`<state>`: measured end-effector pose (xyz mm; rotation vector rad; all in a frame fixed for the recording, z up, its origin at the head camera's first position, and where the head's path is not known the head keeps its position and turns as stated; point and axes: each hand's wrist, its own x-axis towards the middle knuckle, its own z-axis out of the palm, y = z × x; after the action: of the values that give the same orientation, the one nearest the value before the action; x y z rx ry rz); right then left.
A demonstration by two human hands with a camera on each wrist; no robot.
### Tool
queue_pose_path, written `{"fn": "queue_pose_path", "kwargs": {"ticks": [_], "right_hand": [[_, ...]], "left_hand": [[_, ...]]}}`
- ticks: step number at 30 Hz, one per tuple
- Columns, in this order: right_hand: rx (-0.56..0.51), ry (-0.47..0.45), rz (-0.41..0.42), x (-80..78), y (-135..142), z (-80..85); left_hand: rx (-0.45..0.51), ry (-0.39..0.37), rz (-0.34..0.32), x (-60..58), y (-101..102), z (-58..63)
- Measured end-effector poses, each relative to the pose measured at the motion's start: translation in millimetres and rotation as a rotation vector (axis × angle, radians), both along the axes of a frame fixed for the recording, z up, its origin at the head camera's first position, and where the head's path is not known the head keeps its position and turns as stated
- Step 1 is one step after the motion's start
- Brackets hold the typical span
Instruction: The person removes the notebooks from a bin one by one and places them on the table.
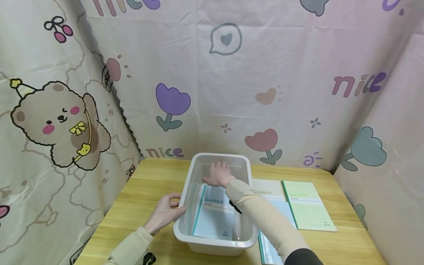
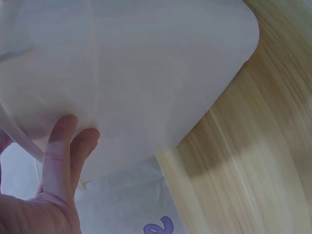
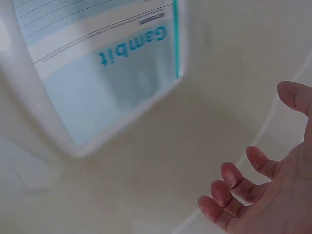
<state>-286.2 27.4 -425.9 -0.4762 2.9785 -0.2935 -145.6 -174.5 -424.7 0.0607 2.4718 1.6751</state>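
A white plastic bin (image 1: 215, 250) stands on the wooden table, with a light-blue Gambit notebook (image 1: 213, 222) lying flat on its floor. My left hand (image 1: 165, 213) holds the bin's left rim; in the left wrist view its fingers (image 2: 57, 156) lie against the outer wall. Reaching over the bin's right side, my right hand (image 1: 219, 175) hovers inside near the far end, fingers spread and slightly bent. Nothing is in it. The right wrist view shows this hand (image 3: 278, 190) apart from the notebook (image 3: 126, 92).
Right of the bin lie a pale green notebook (image 1: 309, 206), a blue notebook (image 1: 269, 246) partly under my right sleeve, and a whitish notebook (image 1: 269, 186) behind it. A printed curtain (image 1: 212, 92) hangs along the back edge of the table (image 1: 139, 198).
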Motion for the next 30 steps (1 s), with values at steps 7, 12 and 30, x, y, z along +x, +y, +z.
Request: {"fn": "queue_pose_path", "kwargs": {"ticks": [7,12,30], "right_hand": [[0.032,-0.022,-0.043,-1.6,-8.6,-21.8],[0.070,-0.041,-0.069,-4.4,-16.9,-43.2],[0.146,-0.028,-0.060,-1.0,-20.3,-97.3]], "left_hand": [[-0.013,-0.007,0.019,-0.4,-1.3,-0.4],[-0.018,-0.007,0.012,-1.8,-1.2,-0.6],[0.013,-0.005,-0.035,-1.6,-2.7,-0.9]]}}
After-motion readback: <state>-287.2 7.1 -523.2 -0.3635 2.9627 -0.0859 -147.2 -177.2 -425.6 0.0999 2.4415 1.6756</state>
